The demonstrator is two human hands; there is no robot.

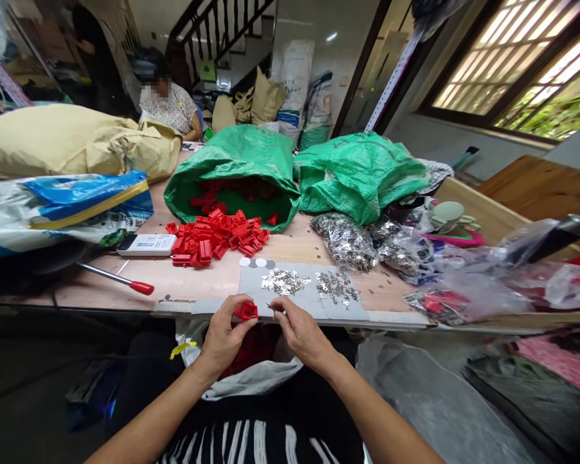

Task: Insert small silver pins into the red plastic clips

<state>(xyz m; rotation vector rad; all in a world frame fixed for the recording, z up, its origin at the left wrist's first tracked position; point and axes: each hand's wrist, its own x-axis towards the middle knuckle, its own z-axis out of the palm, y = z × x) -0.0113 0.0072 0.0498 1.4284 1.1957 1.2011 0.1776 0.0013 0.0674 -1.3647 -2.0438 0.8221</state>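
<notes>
My left hand [223,333] pinches a red plastic housing [246,311] at the table's front edge. Close beside it, my right hand [297,325] is closed on a small metal piece [271,307] whose tip points at the housing. A small gap separates the two. Behind my hands lies a grey mat [251,283] bearing two piles of small silvery metal pieces, a left pile [283,281] and a right pile [337,287]. Beneath my hands, a white sack [261,381] on my lap holds more red parts [249,354].
Red housings [217,235] spill from a green sack [241,151]. A second green sack [357,171] and bags of metal pieces [345,240] stand right. A red-tipped lever [140,287] juts out at left, near a white box [146,245]. Another person [169,103] sits across the table.
</notes>
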